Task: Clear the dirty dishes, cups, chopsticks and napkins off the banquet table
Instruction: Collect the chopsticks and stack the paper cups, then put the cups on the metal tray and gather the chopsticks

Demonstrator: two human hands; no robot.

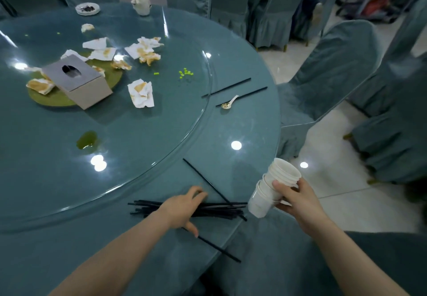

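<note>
Stained napkins (141,93) (crumpled) surround the tissue box (78,83).

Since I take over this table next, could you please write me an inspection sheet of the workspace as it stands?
Surface: round table with a glass turntable; a green spill and green bits on the glass.
Job's things: chopstick bundle at the near edge, loose chopsticks far right beside a spoon; stained napkins around the centre; small plate and a cup at the far edge.
Clutter: tissue box on a green disc.
Hands: left hand lies on the bundle; right hand holds a cup stack.
Cables: nothing seen.
Surroundings: covered chairs, tiled floor.
</note>
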